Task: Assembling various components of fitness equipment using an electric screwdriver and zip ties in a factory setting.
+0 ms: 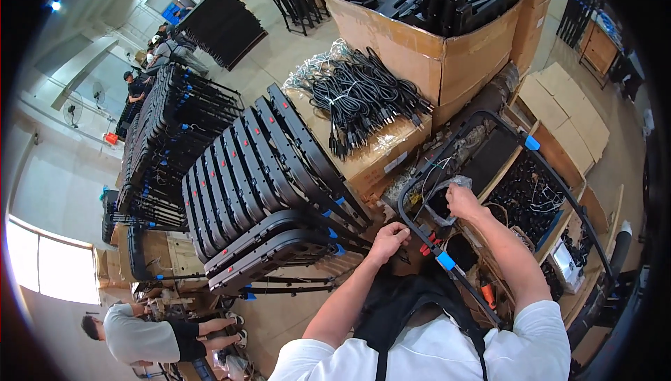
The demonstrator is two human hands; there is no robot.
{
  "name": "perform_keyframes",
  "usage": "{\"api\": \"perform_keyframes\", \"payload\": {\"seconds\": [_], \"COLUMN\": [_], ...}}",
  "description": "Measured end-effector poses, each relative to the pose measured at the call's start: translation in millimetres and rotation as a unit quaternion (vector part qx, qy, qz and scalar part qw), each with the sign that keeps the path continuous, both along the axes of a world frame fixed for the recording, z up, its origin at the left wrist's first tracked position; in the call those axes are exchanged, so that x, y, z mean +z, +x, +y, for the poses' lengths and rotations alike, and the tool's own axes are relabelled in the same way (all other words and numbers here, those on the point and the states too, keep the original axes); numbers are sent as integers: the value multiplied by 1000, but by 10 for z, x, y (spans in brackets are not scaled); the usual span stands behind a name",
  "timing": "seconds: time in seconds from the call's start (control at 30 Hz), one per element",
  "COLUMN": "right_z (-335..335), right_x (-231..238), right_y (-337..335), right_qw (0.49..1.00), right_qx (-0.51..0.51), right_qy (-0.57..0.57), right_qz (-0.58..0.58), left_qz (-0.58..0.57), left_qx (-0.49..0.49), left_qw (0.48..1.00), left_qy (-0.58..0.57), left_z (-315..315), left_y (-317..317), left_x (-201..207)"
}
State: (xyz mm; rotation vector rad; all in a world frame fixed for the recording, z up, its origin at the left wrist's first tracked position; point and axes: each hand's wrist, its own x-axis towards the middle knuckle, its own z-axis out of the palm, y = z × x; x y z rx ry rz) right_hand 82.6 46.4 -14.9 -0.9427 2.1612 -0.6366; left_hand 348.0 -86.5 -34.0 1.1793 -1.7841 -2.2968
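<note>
Right hand (462, 203) is pinching a clear bag (440, 201)! At its eight o'clock, left hand (388, 242) is curling beside the frame (419, 233), hold unclear.

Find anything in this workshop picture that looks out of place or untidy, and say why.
The black cables heaped on a cardboard box look untidy: their ends splay loosely, whereas the dark panels beside them stand in an orderly row. Nothing appears clearly damaged.

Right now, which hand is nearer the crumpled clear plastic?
Right. The right hand is at the clear plastic, seemingly pinching it; the left hand is apart, to its lower left.
</note>
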Motion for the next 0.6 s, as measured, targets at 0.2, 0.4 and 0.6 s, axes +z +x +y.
{"api": "perform_keyframes", "payload": {"seconds": [0.2, 0.4, 0.6], "right_z": [110, 214, 413], "right_x": [502, 835, 824], "right_y": [337, 910, 1711], "right_qw": [980, 905, 865], "right_qx": [-120, -235, -247], "right_qy": [-94, -171, -238], "right_qz": [-125, -311, -366], "left_qz": [29, 54, 46], "left_qx": [-14, -33, -58], "left_qw": [999, 997, 992], "left_qy": [16, 51, 106], "left_z": [-59, -205, -276], "left_y": [4, 2, -11], "left_x": [-87, -216, -151]}}
